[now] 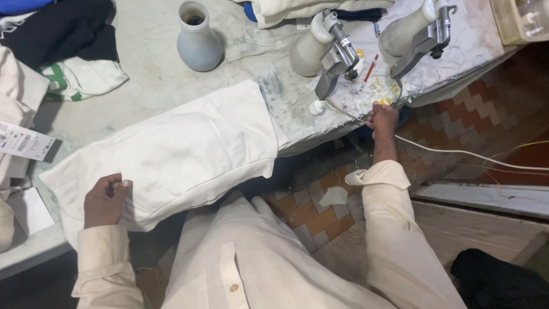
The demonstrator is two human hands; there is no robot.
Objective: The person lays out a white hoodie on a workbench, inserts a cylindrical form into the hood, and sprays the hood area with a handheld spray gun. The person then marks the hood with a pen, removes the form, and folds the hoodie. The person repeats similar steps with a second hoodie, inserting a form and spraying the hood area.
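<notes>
I see a pale grey, stained marble-patterned worktop (pixel 154 57). Directly on it lies a white folded cloth garment (pixel 183 149), its edge hanging over the front. Behind it stands a grey ceramic-looking vase-shaped bottle (pixel 198 40). At the left lie a black cloth (pixel 63 26) and a white-and-green cloth (pixel 80 77). Two cream spray guns with grey metal triggers (pixel 329 48) rest at the right, beside scattered paper scraps (pixel 377 91).

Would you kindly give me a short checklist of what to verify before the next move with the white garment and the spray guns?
1. White garment lies flat on the table: ok.
2. Left hand rests on the garment's near edge: ok.
3. Right hand at the table edge by the white cord: ok; its grip on the cord: cannot tell.
4. Both spray guns on the table, untouched: ok.
5. Grey bottle upright, away from the garment: ok.
</notes>
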